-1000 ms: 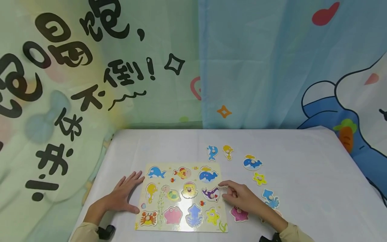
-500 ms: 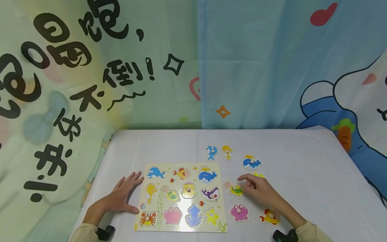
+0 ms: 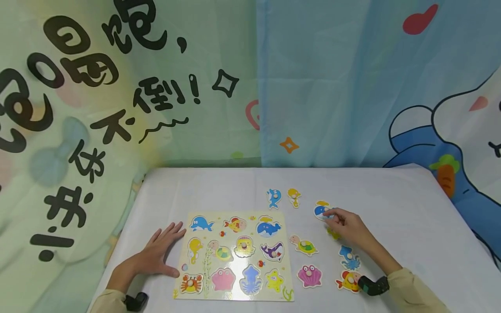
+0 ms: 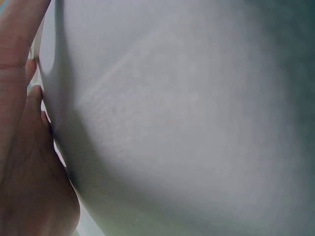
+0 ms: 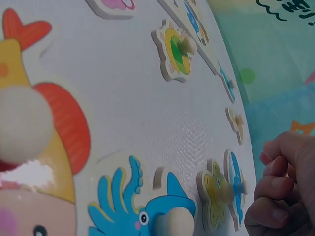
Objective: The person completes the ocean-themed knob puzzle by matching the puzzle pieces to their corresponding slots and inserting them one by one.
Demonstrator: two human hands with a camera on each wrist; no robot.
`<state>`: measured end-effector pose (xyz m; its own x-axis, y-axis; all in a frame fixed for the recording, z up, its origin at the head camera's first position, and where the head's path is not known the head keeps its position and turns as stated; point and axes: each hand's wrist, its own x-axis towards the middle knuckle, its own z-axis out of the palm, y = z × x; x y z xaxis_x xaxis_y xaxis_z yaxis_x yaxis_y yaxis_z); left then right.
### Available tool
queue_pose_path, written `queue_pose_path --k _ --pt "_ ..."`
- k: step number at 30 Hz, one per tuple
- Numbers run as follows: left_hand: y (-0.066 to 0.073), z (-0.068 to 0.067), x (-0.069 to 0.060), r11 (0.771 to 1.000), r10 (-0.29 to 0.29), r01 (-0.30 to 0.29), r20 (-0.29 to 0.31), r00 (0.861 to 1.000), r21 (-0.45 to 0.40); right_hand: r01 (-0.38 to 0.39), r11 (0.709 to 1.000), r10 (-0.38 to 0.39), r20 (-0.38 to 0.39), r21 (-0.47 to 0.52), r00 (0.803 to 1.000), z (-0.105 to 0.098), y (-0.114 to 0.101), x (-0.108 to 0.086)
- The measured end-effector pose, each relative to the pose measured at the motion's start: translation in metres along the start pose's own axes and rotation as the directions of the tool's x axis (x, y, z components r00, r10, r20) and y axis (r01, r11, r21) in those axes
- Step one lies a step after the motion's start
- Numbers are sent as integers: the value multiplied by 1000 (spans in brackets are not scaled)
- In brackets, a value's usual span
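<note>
In the head view, my left hand (image 3: pixel 160 254) lies with spread fingers beside the left edge of the puzzle board (image 3: pixel 231 291). My right hand (image 3: pixel 352 226) is over the blue whale piece (image 3: pixel 320 210), index fingertip at its middle, and partly covers the yellow star piece (image 3: pixel 332 233). The right wrist view has this hand (image 5: pixel 285 184) with several fingers bent, beside the whale piece (image 5: pixel 232 169) and its visible knob; no piece is seen in its grasp. Part of my left hand (image 4: pixel 34 162) shows in the left wrist view, against white cloth.
Right of the board lie a turtle piece (image 3: pixel 304 246), a pink shell piece (image 3: pixel 309 276), an octopus piece (image 3: pixel 350 258) and a fish piece (image 3: pixel 348 281). Behind it are a blue dolphin piece (image 3: pixel 274 198) and a yellow seahorse piece (image 3: pixel 294 198). A printed curtain (image 3: pixel 336 87) hangs behind the table.
My right hand has moved from the board's right edge, past the turtle piece, up and right to the whale piece. The turtle and octopus pieces are uncovered. My left hand has stayed put.
</note>
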<state>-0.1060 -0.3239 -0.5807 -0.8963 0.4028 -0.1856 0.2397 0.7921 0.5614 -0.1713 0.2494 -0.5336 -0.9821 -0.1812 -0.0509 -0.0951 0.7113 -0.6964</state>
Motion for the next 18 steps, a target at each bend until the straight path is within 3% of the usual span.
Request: queue_pose_path --k 6,12,18 --pt "2 0 -1 999 45 -46 -30 999 -24 -11 1000 11 -16 -8 1000 -1 7 5" --pt "2 1 -2 995 94 -93 -35 995 18 1 1000 -1 -28 0 1000 -3 13 6" --pt "8 -5 -3 990 142 -141 -71 987 28 10 1000 -10 -37 4 999 -2 4 19"
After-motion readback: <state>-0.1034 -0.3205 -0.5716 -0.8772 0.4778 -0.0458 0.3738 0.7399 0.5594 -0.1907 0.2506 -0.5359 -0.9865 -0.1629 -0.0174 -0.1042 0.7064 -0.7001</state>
